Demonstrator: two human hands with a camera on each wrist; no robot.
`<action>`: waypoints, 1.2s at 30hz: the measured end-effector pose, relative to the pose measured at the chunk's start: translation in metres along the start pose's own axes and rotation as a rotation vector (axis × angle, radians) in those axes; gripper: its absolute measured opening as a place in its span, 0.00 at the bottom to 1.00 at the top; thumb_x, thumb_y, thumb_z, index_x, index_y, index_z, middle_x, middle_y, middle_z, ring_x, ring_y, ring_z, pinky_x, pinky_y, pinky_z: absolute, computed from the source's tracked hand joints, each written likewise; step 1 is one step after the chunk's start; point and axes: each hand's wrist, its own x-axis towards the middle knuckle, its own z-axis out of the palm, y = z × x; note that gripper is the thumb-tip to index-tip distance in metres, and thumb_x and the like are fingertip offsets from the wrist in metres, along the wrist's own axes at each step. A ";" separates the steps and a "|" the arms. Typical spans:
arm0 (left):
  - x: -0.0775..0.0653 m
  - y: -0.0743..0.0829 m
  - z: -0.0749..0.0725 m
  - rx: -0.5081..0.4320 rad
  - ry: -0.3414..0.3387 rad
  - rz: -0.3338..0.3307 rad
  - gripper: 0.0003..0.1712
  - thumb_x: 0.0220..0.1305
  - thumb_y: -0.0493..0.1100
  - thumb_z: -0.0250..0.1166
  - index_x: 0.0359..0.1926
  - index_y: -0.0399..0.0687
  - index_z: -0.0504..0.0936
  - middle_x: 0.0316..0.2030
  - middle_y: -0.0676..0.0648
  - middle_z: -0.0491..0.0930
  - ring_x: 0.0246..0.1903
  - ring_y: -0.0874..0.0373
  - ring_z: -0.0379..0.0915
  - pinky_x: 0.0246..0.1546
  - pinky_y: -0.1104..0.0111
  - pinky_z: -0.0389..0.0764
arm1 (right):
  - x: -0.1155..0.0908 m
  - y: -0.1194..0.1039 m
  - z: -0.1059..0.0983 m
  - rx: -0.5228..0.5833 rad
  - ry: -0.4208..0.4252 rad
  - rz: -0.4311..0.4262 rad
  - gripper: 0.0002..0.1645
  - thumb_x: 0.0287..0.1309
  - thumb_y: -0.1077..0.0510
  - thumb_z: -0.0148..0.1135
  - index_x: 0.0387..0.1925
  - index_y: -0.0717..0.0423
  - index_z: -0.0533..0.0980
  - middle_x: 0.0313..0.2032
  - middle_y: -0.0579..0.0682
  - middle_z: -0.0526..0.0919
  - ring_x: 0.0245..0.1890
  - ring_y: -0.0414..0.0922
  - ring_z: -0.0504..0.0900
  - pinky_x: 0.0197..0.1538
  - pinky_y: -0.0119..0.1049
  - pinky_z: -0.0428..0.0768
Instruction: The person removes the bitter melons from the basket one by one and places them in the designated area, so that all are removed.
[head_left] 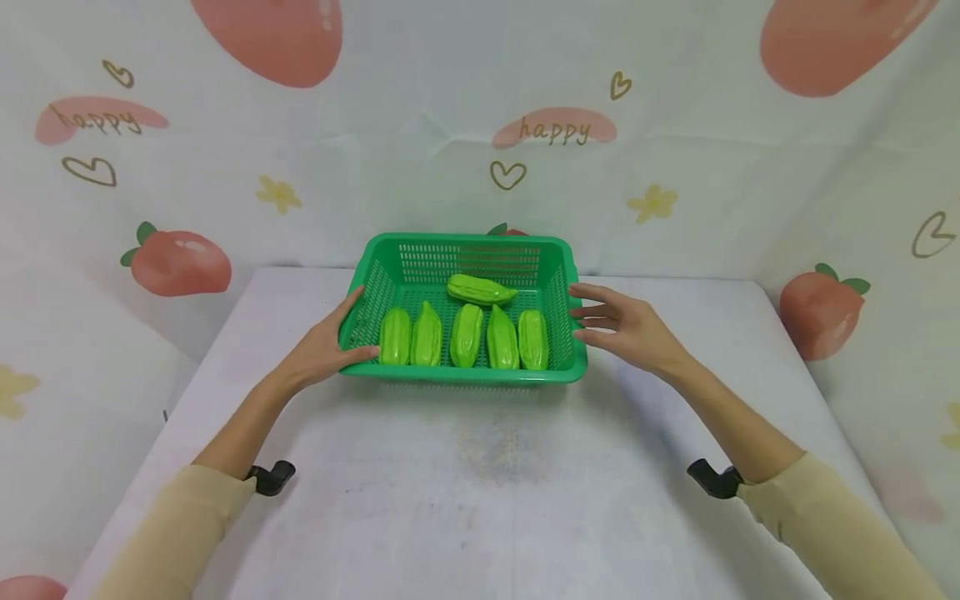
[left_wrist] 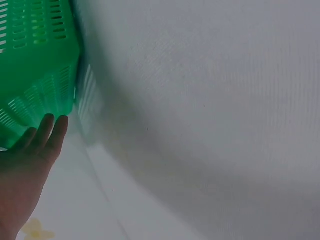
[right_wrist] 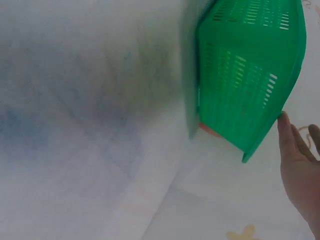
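Note:
A green plastic basket [head_left: 461,376] with slotted walls sits on the table. Inside lie several glossy, bright green ridged pieces shaped like bitter melons [head_left: 467,335]; most line up along the front, and one [head_left: 480,290] lies crosswise behind them. At the basket's left end is my left hand [head_left: 318,346], its thumb over the front left of the rim. The left wrist view has its fingers [left_wrist: 59,131] extended along the basket's outer wall. My right hand [head_left: 626,325] is at the right end, fingers spread and nearly straight, with fingertips [right_wrist: 283,119] right at the rim.
The white table [head_left: 480,508] carries faint stains in front of the basket. Close behind the basket hangs a white cloth [head_left: 420,100] printed with fruit, hearts and flowers. Each forearm has a beige sleeve and a black wrist piece [head_left: 272,478].

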 end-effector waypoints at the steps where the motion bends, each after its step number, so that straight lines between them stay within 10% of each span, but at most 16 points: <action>1: 0.000 0.000 0.000 -0.009 -0.001 -0.003 0.61 0.61 0.57 0.67 0.80 0.57 0.33 0.76 0.32 0.45 0.71 0.32 0.50 0.63 0.36 0.59 | 0.001 -0.001 0.001 -0.011 -0.002 0.006 0.38 0.59 0.64 0.69 0.70 0.60 0.67 0.66 0.59 0.71 0.58 0.56 0.78 0.57 0.49 0.76; 36: 0.000 0.000 0.006 -0.166 0.015 0.018 0.63 0.60 0.51 0.70 0.79 0.60 0.31 0.78 0.37 0.38 0.74 0.35 0.40 0.66 0.36 0.50 | 0.040 -0.036 0.070 -0.204 0.011 0.370 0.45 0.59 0.57 0.70 0.74 0.54 0.60 0.72 0.57 0.63 0.69 0.59 0.65 0.62 0.57 0.70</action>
